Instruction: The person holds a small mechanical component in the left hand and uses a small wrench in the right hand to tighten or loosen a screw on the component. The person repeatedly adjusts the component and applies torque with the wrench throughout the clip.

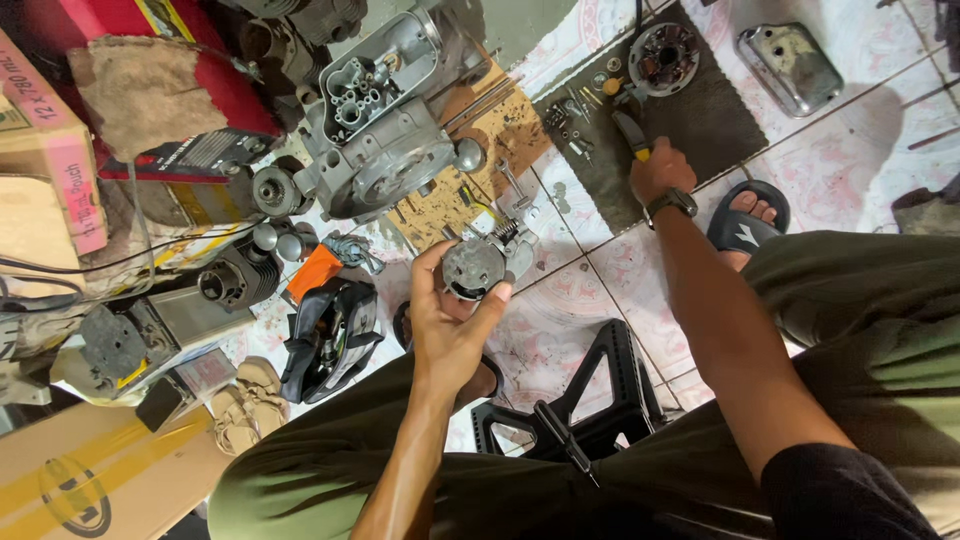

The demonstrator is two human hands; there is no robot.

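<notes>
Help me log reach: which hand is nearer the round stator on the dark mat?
Right. The right hand grips a yellow-handled tool just below the stator; the left hand holds a round metal part farther away.

small parts [575, 125] on mat too tiny to tell, cardboard box [60, 480] cropped by edge

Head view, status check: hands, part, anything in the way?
Left hand grips round grey metal engine part. Right hand on yellow-handled tool at dark mat. Loose screws scattered nearby.

Pink-labelled cardboard box [45, 140] far left; yellow-striped carton [90, 480] bottom left
</notes>
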